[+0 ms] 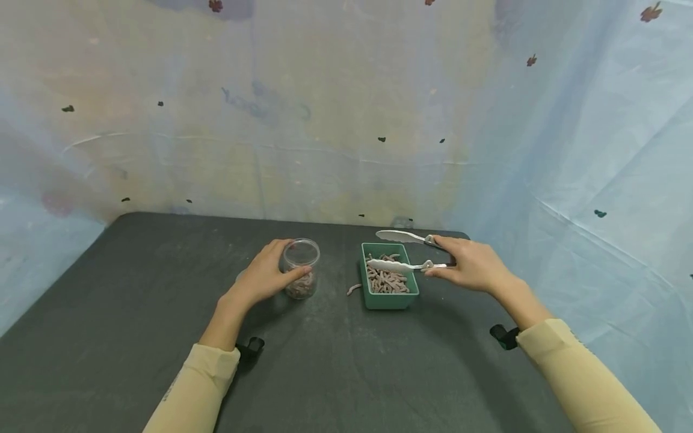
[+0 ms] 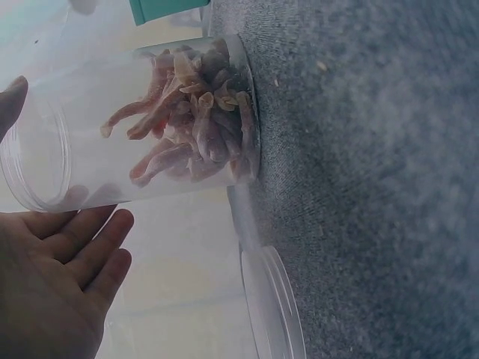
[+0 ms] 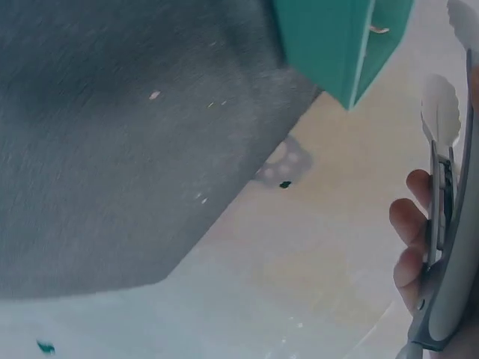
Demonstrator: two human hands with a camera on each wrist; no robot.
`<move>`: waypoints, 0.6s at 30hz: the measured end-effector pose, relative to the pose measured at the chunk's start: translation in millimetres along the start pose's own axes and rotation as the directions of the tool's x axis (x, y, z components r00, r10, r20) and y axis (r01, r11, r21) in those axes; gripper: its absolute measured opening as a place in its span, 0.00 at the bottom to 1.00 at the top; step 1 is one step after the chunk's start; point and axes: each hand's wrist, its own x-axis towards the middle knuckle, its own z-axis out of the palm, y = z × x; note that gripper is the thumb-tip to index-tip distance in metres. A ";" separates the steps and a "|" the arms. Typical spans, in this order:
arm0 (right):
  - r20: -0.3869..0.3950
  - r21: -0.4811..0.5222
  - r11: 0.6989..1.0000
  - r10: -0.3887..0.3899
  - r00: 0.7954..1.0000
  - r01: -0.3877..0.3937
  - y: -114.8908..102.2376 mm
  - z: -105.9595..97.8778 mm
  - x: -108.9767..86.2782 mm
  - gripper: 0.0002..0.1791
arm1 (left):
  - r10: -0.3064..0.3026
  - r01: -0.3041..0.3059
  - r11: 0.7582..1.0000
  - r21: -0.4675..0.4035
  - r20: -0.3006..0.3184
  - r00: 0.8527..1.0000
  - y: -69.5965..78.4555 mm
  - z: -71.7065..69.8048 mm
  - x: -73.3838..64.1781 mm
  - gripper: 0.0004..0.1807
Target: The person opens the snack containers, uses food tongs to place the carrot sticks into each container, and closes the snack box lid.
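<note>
My left hand (image 1: 271, 269) grips a clear plastic jar (image 1: 301, 258) near its rim, thumb on one side and fingers on the other. The jar stands upright on the dark table, and pinkish-brown strip-like pieces (image 2: 194, 120) fill its lower part. Over a green tray (image 1: 391, 302) to the right, my right hand (image 1: 470, 264) holds a pair of tongs (image 1: 414, 268) with pale scalloped tips, spread apart. The tray holds many short greyish-brown sticks (image 1: 387, 281). One tong tip overlaps them in the head view; the other is above the tray's far rim.
A single loose stick (image 1: 354, 289) lies on the dark table (image 1: 325, 373) between jar and tray. Beside the jar lies a clear round lid (image 2: 273, 307), mostly hidden by my left hand in the head view. Pale plastic sheeting (image 1: 303, 120) hangs behind the table.
</note>
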 end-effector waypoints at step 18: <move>0.296 -0.030 0.998 -0.043 0.954 0.054 3.7 -23.1 22.8 0.49 | 0.013 -0.013 1.000 -0.001 -0.002 1.000 -1.3 -0.3 1.2 0.50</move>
